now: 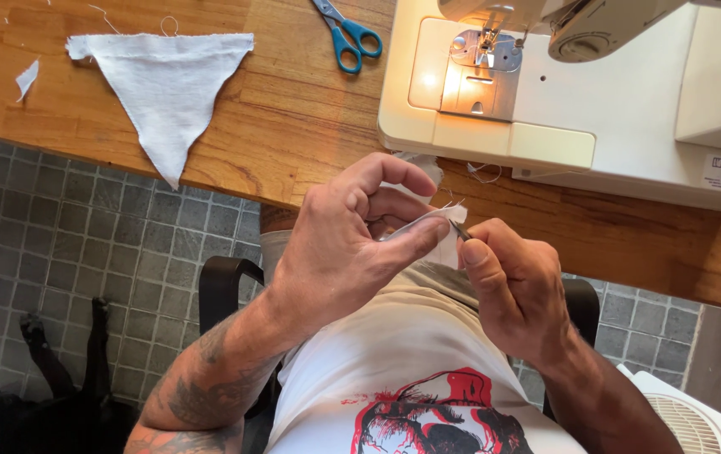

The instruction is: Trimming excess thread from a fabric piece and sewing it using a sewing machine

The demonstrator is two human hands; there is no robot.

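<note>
My left hand (pixel 345 244) pinches a small piece of white fabric (pixel 447 244) between thumb and fingers, just below the wooden table's edge. My right hand (pixel 516 290) grips a thin dark metal tool (pixel 460 230) whose tip touches the fabric. Most of the fabric is hidden behind my left fingers. Both hands hover over my lap, in front of a white sewing machine (pixel 562 101) with its lamp lit.
A white fabric triangle (pixel 165 80) lies on the wooden table (pixel 293 126) at left, overhanging the edge. Blue-handled scissors (pixel 345 32) lie behind it, and a small white scrap (pixel 27 78) at far left. Grey tiled floor (pixel 41 227), a black chair armrest (pixel 222 290), a white fan (pixel 688 416) at lower right.
</note>
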